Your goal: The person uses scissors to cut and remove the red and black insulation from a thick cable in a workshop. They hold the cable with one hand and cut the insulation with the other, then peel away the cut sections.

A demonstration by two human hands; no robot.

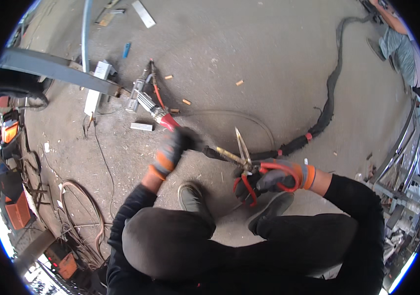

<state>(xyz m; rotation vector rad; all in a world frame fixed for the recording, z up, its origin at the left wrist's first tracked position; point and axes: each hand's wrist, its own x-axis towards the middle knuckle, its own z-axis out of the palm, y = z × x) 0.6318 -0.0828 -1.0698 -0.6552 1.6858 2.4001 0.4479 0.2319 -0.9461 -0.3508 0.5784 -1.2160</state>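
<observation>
My left hand (178, 145), in a dark glove with an orange cuff, is closed around a thick dark cable (296, 144) just behind its red-wrapped section (169, 122). Beyond that wrap, the cable's end is a pale ribbed piece (147, 102). My right hand (274, 179), gloved the same way, grips large scissors (242, 147) by their red loop handles. The blades stand apart, pointing away from me beside the cable. Blur hides the left fingertips.
The cable curves to a person (401, 46) at the far right. A grey metal beam (57, 68) juts in from the left above a pale metal block (96, 88). Coiled hoses (79, 201) lie at lower left. Metal racks (406, 191) stand right. Small tan pieces (240, 82) dot the floor.
</observation>
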